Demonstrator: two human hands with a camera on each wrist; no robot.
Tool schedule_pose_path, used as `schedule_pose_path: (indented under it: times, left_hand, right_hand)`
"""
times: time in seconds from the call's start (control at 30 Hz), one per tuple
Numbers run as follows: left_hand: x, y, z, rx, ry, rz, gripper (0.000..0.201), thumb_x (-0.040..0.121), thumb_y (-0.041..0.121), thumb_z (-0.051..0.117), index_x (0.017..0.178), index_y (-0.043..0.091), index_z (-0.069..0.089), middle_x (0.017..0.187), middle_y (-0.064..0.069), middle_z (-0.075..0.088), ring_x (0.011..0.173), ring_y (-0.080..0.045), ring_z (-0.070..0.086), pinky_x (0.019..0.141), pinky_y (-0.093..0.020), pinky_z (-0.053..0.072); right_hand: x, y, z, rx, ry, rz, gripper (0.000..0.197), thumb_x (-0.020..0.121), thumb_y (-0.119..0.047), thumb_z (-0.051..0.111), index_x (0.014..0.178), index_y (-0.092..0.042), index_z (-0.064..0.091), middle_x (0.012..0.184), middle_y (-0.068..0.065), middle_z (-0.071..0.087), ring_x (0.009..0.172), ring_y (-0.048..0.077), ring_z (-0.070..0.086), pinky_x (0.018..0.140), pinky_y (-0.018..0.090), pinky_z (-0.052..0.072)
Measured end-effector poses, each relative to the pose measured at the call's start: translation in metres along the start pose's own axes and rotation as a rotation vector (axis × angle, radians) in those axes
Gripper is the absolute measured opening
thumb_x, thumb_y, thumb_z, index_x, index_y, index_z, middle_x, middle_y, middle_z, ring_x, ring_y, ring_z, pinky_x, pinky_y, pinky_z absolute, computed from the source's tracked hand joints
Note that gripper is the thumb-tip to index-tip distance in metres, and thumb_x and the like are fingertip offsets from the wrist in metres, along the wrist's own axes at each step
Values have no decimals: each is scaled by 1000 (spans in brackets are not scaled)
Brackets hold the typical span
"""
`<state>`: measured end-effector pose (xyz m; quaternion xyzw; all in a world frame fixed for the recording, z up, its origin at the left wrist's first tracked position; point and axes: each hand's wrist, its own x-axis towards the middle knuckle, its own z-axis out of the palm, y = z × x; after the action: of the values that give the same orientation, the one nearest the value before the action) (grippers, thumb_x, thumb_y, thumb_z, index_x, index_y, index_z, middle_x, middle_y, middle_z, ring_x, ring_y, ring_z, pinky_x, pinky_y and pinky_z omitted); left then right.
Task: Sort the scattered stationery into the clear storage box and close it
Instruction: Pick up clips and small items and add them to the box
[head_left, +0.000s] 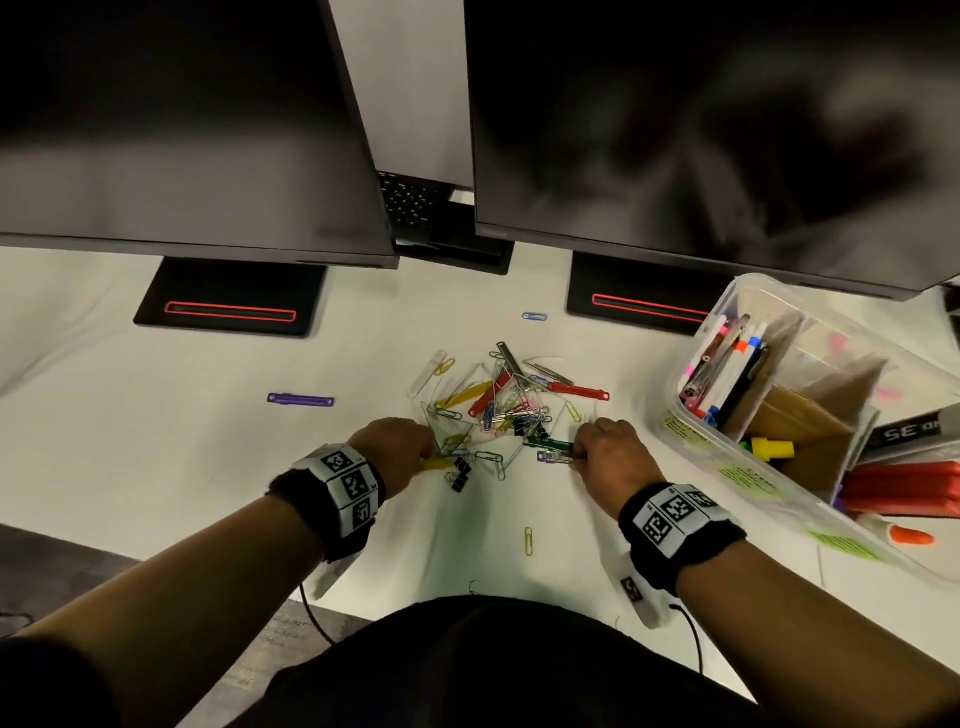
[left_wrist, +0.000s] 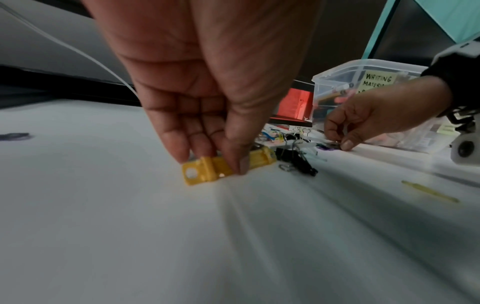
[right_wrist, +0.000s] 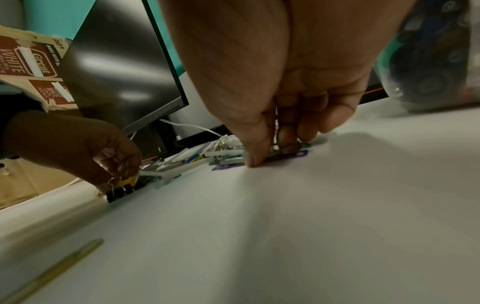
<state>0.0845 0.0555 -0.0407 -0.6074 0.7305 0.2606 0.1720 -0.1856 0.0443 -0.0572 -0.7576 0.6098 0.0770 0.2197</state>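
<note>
A heap of coloured paper clips, plastic fasteners and black binder clips (head_left: 498, 405) lies on the white desk. My left hand (head_left: 400, 452) pinches a yellow plastic fastener (left_wrist: 205, 169) at the heap's near left edge, thumb and fingers pressing it to the desk. My right hand (head_left: 602, 452) pinches a purple clip (head_left: 551, 457) next to a green fastener (head_left: 550, 444) at the near right edge. The clear storage box (head_left: 779, 467) stands open at the right, holding pens and markers (head_left: 727, 364) behind cardboard dividers.
Two monitors on black stands (head_left: 228, 306) fill the back of the desk. A purple fastener (head_left: 300, 400) lies apart at left, a blue clip (head_left: 534, 316) at the back, a yellow clip (head_left: 528, 540) near the front edge. Red items (head_left: 904, 488) sit beside the box.
</note>
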Motion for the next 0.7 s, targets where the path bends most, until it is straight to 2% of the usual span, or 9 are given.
schedule_pose_path:
  times: [0.07, 0.17, 0.27, 0.33, 0.43, 0.53, 0.63, 0.7]
  left_hand:
    - [0, -2, 1, -17, 13, 12, 21, 93, 23, 46, 109, 21, 60, 112, -4, 58, 105, -23, 56, 89, -29, 44]
    - [-4, -8, 0, -72, 51, 10, 21, 92, 17, 42, 106, 16, 58, 111, -7, 54, 101, -26, 57, 85, -30, 43]
    - [-8, -21, -8, -149, 131, -25, 20, 92, 11, 40, 107, 10, 53, 109, -12, 58, 98, -30, 58, 82, -33, 43]
    - [-10, -35, -13, -211, 188, -60, 19, 91, 8, 40, 106, 8, 52, 104, -15, 62, 95, -34, 60, 78, -33, 43]
    - [-10, -63, -19, -263, 258, -113, 25, 85, -3, 41, 104, 6, 55, 101, -17, 63, 94, -34, 60, 76, -31, 40]
    - [-6, -94, -20, -205, 304, -158, 37, 83, -8, 40, 111, 4, 60, 108, -18, 60, 104, -35, 57, 86, -35, 43]
    - [-6, -123, -21, -112, 258, -240, 42, 88, -2, 40, 126, 10, 55, 117, -16, 57, 113, -34, 54, 96, -37, 42]
    - [-7, -136, -19, -104, 254, -274, 40, 92, 5, 45, 129, 15, 54, 117, -14, 58, 112, -33, 54, 96, -36, 43]
  right_hand:
    - [0, -2, -2, -3, 0, -2, 17, 89, -21, 56, 100, -9, 60, 103, 10, 60, 99, 29, 51, 83, 36, 43]
    - [0, -7, -7, 39, -18, 4, 15, 88, -20, 57, 98, -9, 60, 99, 11, 64, 94, 29, 56, 77, 33, 43]
    - [-1, -11, -12, 73, -26, 13, 12, 86, -16, 57, 97, -11, 59, 97, 10, 66, 91, 29, 58, 69, 29, 39]
    - [-1, -14, -14, 126, -8, 43, 21, 86, -13, 57, 107, -13, 56, 98, 10, 67, 91, 29, 60, 68, 27, 39]
    - [1, -18, -14, 181, -1, 95, 50, 86, -10, 58, 132, -20, 42, 104, 11, 67, 96, 30, 62, 76, 30, 46]
    - [6, -23, -12, 133, -66, 123, 65, 85, -13, 59, 144, -19, 30, 111, 12, 67, 104, 31, 61, 84, 33, 48]
    - [11, -25, -10, 124, -76, 163, 61, 82, -18, 67, 137, -16, 41, 119, 12, 63, 111, 30, 58, 90, 33, 47]
    - [13, -25, -10, 97, -62, 164, 43, 81, -22, 69, 121, -16, 54, 117, 11, 63, 108, 30, 59, 90, 35, 48]
